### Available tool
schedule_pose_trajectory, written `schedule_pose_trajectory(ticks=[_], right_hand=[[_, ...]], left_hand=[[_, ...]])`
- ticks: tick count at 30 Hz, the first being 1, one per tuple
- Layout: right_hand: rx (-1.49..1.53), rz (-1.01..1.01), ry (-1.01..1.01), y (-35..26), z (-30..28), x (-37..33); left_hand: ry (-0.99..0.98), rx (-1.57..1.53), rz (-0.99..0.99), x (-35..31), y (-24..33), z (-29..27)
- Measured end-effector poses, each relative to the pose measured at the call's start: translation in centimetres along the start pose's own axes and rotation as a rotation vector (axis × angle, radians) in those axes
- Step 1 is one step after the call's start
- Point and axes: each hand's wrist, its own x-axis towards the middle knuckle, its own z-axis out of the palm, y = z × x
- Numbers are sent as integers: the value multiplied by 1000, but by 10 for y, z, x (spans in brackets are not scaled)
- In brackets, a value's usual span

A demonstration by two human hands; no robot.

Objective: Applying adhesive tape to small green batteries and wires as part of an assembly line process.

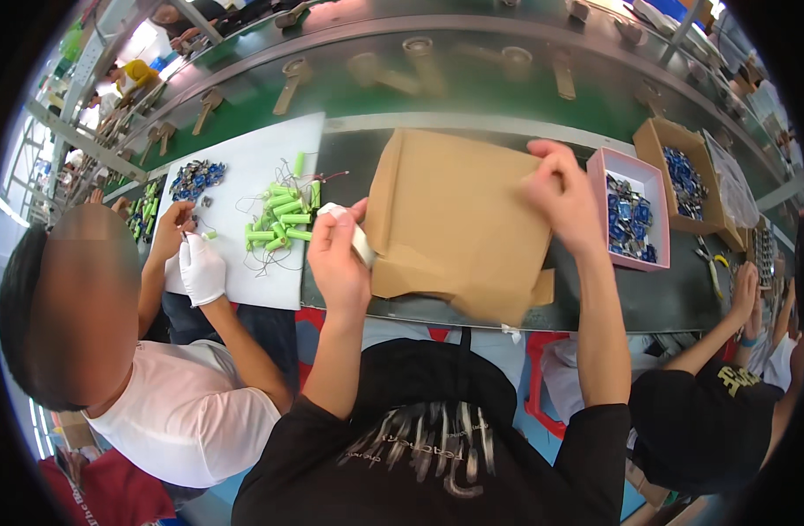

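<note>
A flat brown cardboard piece [455,219] lies on the dark workbench [683,298] in front of me. My right hand [562,195] grips its far right edge with thumb and fingers closed on it. My left hand [336,254] is at the cardboard's left edge and holds a small white roll, probably tape [356,235], against it. Both forearms rise from my black shirt at the bottom.
Green cylindrical cells with wires [284,215] lie on a white sheet [262,167]. A person on my left, one hand in a white glove [200,270], handles small parts there. A pink box [632,215] and a brown box [683,171] hold blue parts. A green conveyor [472,96] runs behind. Another person sits at right.
</note>
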Motion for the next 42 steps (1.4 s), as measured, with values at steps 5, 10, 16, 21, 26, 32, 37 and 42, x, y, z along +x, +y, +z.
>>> schedule_pose_trajectory(ticks=[5, 10, 16, 21, 26, 32, 37, 42], right_hand=[[-194, 195, 32, -20, 6, -32], [-961, 72, 92, -76, 12, -60], [-1076, 96, -142, -79, 67, -60], [-808, 205, 458, -59, 40, -100], [-455, 536, 412, -73, 72, -170], [286, 525, 936, -119, 139, -218], [480, 578, 1475, -162, 157, -299], [468, 346, 2314, -148, 288, -444]], left_hand=[[-44, 483, 5, -11, 5, 11], [-329, 713, 361, -30, -4, 33], [-340, 589, 86, -25, -12, 24], [-397, 466, -61, -16, -12, 11], [-481, 390, 153, -39, -2, 25], [-1014, 288, 107, -90, -11, 85], [-1580, -337, -294, -149, -7, 121], [-2058, -262, -721, -260, -48, 82]])
